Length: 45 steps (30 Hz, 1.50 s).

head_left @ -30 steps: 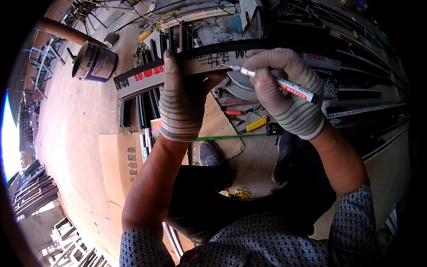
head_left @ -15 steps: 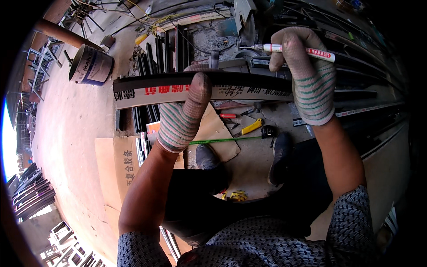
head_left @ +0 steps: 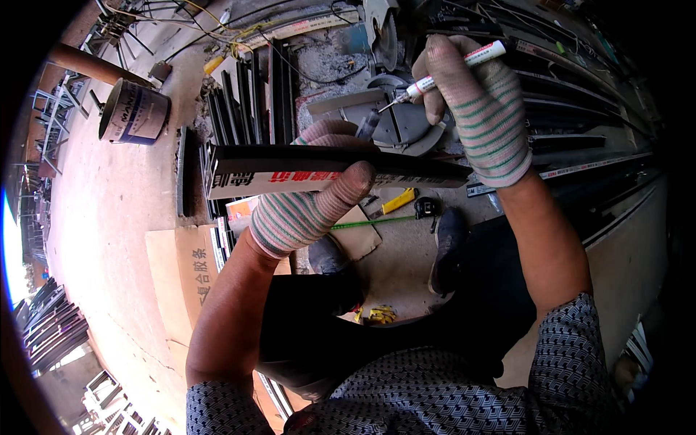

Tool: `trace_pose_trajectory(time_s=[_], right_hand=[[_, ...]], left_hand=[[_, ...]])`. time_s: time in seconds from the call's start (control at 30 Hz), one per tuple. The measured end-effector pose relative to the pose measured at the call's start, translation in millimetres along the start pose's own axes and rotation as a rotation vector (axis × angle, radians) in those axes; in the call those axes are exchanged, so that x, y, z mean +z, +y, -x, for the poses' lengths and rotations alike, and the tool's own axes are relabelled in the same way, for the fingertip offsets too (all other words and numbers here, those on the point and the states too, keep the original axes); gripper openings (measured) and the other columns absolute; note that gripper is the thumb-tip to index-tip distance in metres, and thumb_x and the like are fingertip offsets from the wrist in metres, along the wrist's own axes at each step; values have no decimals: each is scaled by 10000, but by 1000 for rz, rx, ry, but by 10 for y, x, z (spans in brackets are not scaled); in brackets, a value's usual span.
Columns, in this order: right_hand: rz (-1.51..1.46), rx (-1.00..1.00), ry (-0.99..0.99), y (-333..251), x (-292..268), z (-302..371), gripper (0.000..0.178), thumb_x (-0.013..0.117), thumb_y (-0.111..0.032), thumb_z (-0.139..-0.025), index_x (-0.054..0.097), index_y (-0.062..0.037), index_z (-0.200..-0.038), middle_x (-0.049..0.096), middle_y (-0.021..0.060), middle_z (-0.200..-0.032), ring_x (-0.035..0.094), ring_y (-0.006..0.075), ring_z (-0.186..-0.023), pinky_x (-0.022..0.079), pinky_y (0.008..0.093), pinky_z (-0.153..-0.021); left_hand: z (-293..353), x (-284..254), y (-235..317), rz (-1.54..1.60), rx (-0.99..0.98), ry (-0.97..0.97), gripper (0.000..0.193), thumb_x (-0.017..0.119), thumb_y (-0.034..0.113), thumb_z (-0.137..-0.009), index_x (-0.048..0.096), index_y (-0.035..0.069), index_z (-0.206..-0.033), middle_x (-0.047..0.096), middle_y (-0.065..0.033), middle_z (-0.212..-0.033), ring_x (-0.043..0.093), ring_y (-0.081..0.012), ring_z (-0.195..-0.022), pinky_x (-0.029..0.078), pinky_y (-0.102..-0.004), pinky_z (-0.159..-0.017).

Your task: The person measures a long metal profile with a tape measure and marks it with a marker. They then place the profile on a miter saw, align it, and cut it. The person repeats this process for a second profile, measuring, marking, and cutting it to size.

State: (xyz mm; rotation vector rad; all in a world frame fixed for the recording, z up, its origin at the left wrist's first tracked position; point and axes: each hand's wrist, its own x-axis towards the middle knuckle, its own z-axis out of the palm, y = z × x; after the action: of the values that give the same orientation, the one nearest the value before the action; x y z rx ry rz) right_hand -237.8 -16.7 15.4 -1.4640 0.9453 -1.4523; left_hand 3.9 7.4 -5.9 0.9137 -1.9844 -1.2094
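Note:
My left hand, in a striped knit glove, is closed around a long black metal profile with a pale printed film on its near face. The thumb presses on that face while fingers curl behind. A small translucent cap-like piece sticks up by those fingers. My right hand, gloved alike, grips a white and red marker. Its thin metal tip points down and left, toward the cap-like piece but apart from it. The profile runs level across in front of me, its right end just below my right wrist.
A chop saw stands beyond the profile. Black profiles lie left of it, more at right. On the floor are a yellow-handled utility knife, a tape measure, cardboard and a bucket.
The marker has tilted, its tip now lower and angled down-left toward the cap-like piece. My left hand has shifted right and lower with the profile, which has turned to show more depth.

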Motion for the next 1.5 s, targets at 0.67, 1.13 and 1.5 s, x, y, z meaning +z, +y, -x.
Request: trace_pose_trajectory(time_s=[0.67,1.13,1.5], right_hand=[[13,281,-179,184,109,68,275,672,-338,-1009,699,-73,-937,634,-11,-695,570,44,-576,455,201,-513],[170,358,-237,257,276,218,421,592,-495,-1012,729,-97,-1000,667,-15,-745,631,47,-672,489,180,-579],[27,458,-111,344,23,147,444,553,-393,-1056,667,27,-1141,650,67,-727,568,100,-647,506,265,-724]], left_hand=[[1,18,-31,-74,124,-44,312,750,294,-940,715,25,-1093,621,-116,-1071,614,-237,-999,518,-369,-857],[108,-11,-88,57,97,91,269,854,305,-846,737,91,-961,732,-47,-851,720,-170,-743,595,-271,-648],[571,-1157,-103,-290,-273,432,342,738,384,-951,665,51,-944,688,-52,-857,670,-121,-804,547,-284,-700]])
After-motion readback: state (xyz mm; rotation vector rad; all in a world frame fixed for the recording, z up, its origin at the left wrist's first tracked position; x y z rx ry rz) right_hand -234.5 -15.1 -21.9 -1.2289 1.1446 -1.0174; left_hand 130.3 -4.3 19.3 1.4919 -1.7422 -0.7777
